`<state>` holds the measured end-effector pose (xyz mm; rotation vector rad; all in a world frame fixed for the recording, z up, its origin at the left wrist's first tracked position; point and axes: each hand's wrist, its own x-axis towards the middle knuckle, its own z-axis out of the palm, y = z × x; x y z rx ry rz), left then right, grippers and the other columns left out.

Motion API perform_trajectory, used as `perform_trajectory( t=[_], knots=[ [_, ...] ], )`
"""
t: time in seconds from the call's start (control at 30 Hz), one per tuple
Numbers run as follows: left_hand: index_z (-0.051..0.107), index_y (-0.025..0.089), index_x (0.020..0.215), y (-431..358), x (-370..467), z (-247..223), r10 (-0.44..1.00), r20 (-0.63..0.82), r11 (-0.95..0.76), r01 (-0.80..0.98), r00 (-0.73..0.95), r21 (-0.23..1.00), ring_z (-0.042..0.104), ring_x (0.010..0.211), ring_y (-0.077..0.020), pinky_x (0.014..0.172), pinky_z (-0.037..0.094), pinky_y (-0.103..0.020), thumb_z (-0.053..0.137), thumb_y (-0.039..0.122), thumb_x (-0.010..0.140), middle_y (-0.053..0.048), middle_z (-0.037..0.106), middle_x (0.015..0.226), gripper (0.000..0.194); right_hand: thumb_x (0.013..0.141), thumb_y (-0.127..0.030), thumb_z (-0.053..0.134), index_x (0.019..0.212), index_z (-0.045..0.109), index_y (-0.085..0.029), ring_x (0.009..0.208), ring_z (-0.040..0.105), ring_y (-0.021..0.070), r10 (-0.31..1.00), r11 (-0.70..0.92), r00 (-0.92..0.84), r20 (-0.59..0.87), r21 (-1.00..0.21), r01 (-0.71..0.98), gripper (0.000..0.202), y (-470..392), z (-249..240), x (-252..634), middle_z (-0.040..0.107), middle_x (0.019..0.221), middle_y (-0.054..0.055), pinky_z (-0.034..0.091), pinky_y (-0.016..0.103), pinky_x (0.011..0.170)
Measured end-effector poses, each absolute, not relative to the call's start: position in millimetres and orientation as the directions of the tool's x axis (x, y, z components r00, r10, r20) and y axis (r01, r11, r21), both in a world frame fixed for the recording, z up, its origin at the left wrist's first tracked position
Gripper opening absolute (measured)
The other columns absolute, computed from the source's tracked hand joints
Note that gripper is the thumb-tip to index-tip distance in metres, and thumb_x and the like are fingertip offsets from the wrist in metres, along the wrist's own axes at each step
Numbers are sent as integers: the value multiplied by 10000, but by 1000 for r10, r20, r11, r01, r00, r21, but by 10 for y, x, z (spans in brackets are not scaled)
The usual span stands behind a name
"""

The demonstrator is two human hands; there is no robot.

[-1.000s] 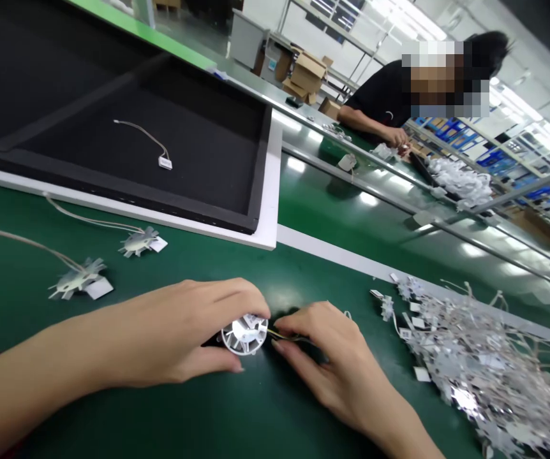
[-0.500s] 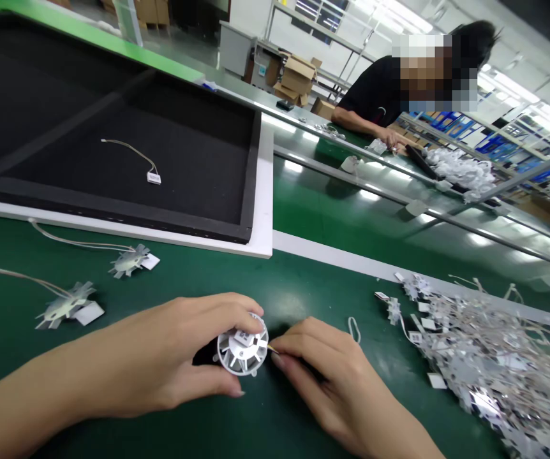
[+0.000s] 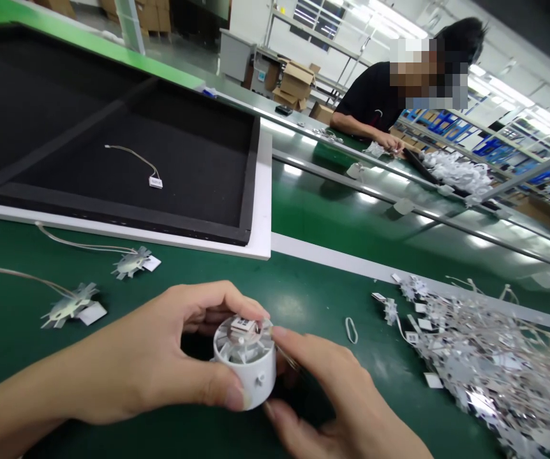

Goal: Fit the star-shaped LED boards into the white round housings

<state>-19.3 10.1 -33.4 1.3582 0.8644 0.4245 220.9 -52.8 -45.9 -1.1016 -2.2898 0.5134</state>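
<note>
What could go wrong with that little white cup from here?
The thin wires trailing from the white cup beside the right hand might get pinched or tugged loose. The small labelled block sits up at the open top, near the left hand's fingers, so it could be knocked askew. The loose white loop lies close to the right hand and may get swept aside.

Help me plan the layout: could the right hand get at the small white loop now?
Probably yes: the white loop lies on the table just beyond the right hand, with nothing between them.
</note>
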Motion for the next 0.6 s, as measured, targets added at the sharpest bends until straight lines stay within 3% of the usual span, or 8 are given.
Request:
perform_trajectory(
  t=[0.1,0.17,0.33,0.47,0.6],
  knots=[
    [684,358,1109,91,-193,-368,692,-266,187,189,671,964,712,1039,-208,905,553,-250,835,193,686,83,757,1111,478,1020,-292,521,1503,308,-307,861,711,175,796,591,-537,281,-553,587,529,-502,-466,2207,734,1038,18,569,287,804],
    [680,357,1125,84,-184,-371,687,-282,184,215,670,959,710,1039,-222,889,564,-259,849,195,663,73,751,1117,517,1044,-297,496,1459,379,-294,779,683,156,789,596,-554,265,-545,590,431,-484,-461,2211,719,956,10,543,279,739],
    [694,340,1122,78,-149,-284,630,-412,277,305,658,911,692,1066,-251,814,578,-260,860,280,671,55,752,1075,483,1044,-288,521,1324,511,-192,590,536,133,713,700,-602,359,-410,585,296,-446,-450,2226,616,729,-10,428,273,562],
    [681,400,1191,71,-170,-269,675,-429,274,336,601,901,607,1222,-274,987,525,-317,866,315,666,73,698,1234,562,1024,-225,554,1317,514,-137,575,499,141,656,754,-643,396,-325,570,308,-415,-470,2245,607,695,-5,392,290,537],
    [638,426,1239,92,-217,-351,790,-337,224,271,512,936,560,1255,-288,1068,476,-394,824,489,723,51,631,1335,552,1008,-203,572,1285,532,-124,536,494,137,654,743,-616,440,-221,631,291,-340,-463,2308,620,678,-4,395,294,520]
  ],
)
